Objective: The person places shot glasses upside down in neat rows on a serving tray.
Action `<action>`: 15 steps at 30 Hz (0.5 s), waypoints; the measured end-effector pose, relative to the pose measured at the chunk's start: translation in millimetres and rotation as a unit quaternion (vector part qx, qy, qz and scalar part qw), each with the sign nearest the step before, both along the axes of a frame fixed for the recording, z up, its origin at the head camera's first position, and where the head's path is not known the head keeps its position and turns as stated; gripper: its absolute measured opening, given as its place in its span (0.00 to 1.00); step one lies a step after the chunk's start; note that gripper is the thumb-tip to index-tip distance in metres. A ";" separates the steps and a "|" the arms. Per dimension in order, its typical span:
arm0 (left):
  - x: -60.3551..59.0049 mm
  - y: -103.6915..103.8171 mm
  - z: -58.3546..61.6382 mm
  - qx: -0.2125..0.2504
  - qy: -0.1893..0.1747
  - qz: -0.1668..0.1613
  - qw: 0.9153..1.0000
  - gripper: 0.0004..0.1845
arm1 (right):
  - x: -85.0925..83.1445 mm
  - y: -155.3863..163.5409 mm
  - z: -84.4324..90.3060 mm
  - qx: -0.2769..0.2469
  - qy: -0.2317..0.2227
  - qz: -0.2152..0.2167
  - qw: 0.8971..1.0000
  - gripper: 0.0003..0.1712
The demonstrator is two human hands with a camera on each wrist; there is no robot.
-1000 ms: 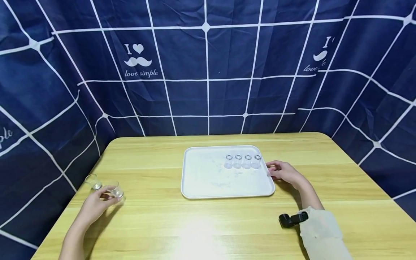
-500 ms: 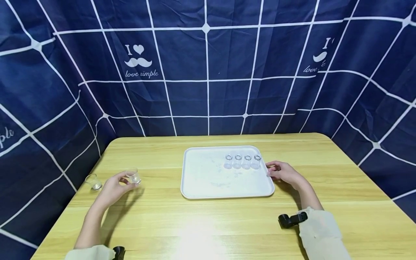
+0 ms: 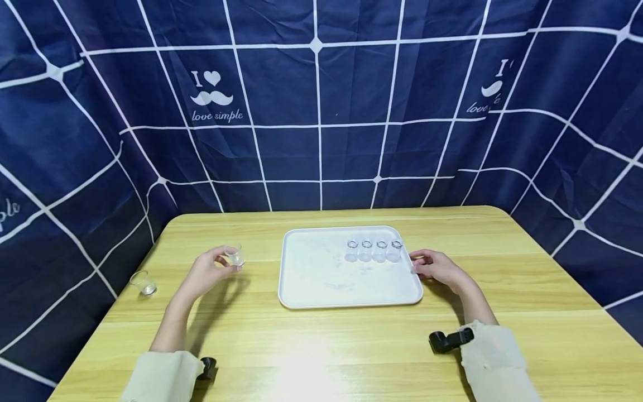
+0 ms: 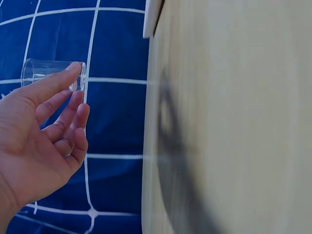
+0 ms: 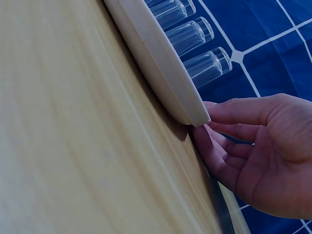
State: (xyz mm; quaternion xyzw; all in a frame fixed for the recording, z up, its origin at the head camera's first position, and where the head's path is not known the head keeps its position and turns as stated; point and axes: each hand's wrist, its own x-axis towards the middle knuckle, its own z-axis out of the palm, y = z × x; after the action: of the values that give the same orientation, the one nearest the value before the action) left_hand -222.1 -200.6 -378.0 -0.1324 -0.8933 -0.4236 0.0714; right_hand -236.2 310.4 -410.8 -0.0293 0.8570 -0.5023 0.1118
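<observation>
The left hand [image 3: 206, 271] pinches a small clear glass [image 3: 234, 256] between thumb and fingertips, lifted above the table [image 3: 321, 340] and just left of the white tray [image 3: 311, 279]; in the left wrist view the glass [image 4: 53, 74] sits at the fingertips [image 4: 66, 78] with the other fingers loosely curled below it. The right hand [image 3: 437, 268] rests at the tray's right edge, and the right wrist view shows its fingers [image 5: 234, 114] touching the rim [image 5: 165, 78], slightly bent, thumb under the edge; whether it truly grips the tray or only steadies it I cannot tell. On the tray, 4 glasses [image 3: 374, 251] stand upright in a close row toward the far right. 1 more glass [image 3: 143, 282] stands on the table well to the left, apart from the hand. Judging by this layout, the work looks well past halfway: 4 glasses sit on the tray, 1 is in hand near it and not yet set down, and 1 stays on the table untouched. The tray's left part is bare.
</observation>
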 end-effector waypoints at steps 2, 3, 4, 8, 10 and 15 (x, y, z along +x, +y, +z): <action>-4.7 6.7 1.3 0.003 0.003 -0.005 1.000 0.16 | 0.0 0.2 0.0 0.002 0.000 -0.001 1.000 0.26; -6.9 10.1 2.2 0.005 0.004 -0.007 1.000 0.16 | 0.1 0.2 0.2 0.003 -0.001 -0.002 1.000 0.26; -8.9 13.6 2.9 0.005 0.007 -0.009 1.000 0.16 | 0.3 0.1 0.4 0.002 -0.002 -0.003 1.000 0.26; -16.4 27.1 3.6 0.009 0.015 -0.022 1.000 0.16 | 0.9 -0.1 0.5 -0.005 -0.004 -0.005 1.000 0.26; -19.8 33.9 3.8 0.008 0.017 -0.025 0.999 0.16 | 1.2 -0.5 0.6 -0.008 -0.004 -0.004 1.000 0.26; -27.4 50.2 4.3 0.013 0.023 -0.031 0.999 0.15 | 0.9 -0.5 0.0 -0.001 0.000 -0.005 1.000 0.25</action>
State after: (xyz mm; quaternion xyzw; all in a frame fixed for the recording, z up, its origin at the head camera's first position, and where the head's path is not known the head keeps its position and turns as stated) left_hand -249.5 -150.4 -373.7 -0.1687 -0.8815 -0.4336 0.0809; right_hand -235.3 309.9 -410.8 -0.0251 0.8565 -0.5038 0.1093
